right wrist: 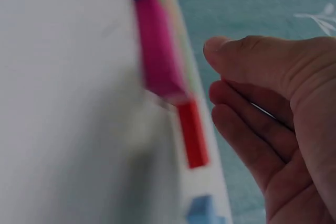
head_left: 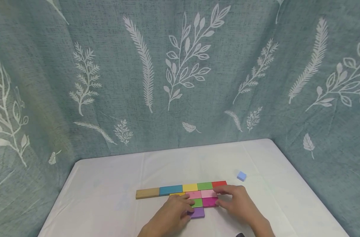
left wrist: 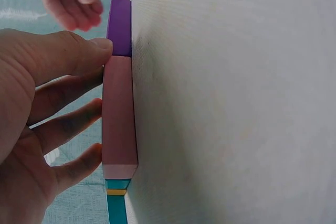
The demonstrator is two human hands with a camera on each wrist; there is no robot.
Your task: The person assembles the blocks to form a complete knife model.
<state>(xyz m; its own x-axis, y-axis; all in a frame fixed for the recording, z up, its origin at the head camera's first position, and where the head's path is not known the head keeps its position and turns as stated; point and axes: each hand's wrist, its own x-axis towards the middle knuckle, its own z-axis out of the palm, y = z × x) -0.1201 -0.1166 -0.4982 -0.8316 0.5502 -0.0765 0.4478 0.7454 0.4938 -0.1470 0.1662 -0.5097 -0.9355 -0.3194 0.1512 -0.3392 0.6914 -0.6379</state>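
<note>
Flat coloured blocks lie in stepped rows on the white table. The back row runs from a tan block (head_left: 147, 193) through blue, yellow and green to a red block (head_left: 219, 184). Pink blocks, a green block, a magenta block (head_left: 210, 202) and a purple block (head_left: 196, 213) form the nearer rows. My left hand (head_left: 174, 210) rests its fingertips on the left part of these rows, covering some of them; in the left wrist view its thumb touches where a pink block (left wrist: 119, 114) meets the purple one. Beside the right ends, my right hand (head_left: 239, 200) hovers with loosely bent, unloaded fingers.
A small light blue block (head_left: 241, 176) lies apart, behind and right of the rows. The white tablecloth (head_left: 109, 210) spreads around them. A green-grey leaf-patterned curtain (head_left: 115, 65) hangs behind the table and along its sides. A dark object (head_left: 240, 235) shows at the bottom edge.
</note>
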